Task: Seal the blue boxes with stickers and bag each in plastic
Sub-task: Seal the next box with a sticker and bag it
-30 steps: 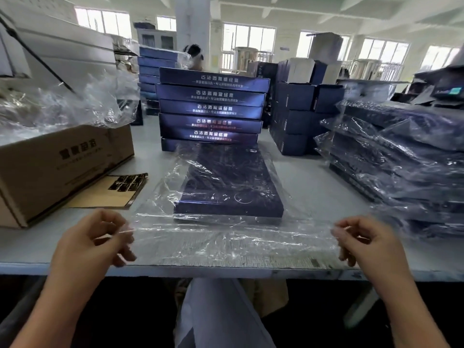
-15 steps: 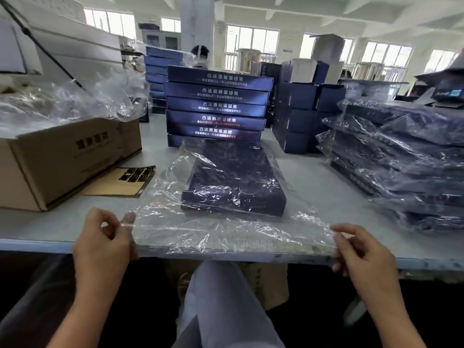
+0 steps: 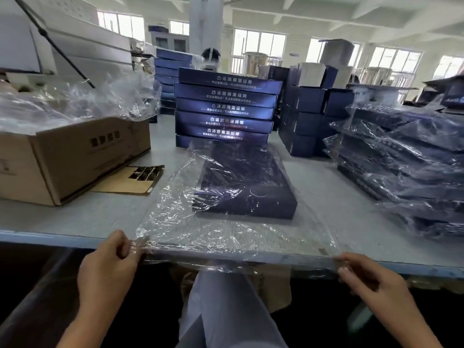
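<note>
Head view: a clear crinkled plastic bag [image 3: 226, 237] lies flat on the pale grey desk [image 3: 62, 217], its open near edge hanging just over the desk's front lip. Inside it, toward the far end, sits a flat dark-blue rectangular box [image 3: 246, 187]. The left hand [image 3: 108, 270] pinches the bag's near left corner between curled fingers [image 3: 123, 247] and thumb; the right hand [image 3: 371, 280] pinches the near right corner the same way.

To the left, a brown cardboard carton [image 3: 75, 156] holds a heap of loose clear plastic [image 3: 75, 106]. Beside it lies a tan card sheet [image 3: 130, 179] carrying what look like dark stickers — too blurred to be sure. Behind the bag rises a stack of unbagged blue boxes [image 3: 226, 109] with white lettering, and at the right a pile of bagged blue boxes [image 3: 406, 172]. Smaller dark-blue cartons [image 3: 306, 121] stand between them — beyond, a white pillar [image 3: 204, 26] and bright windows [image 3: 258, 46].
</note>
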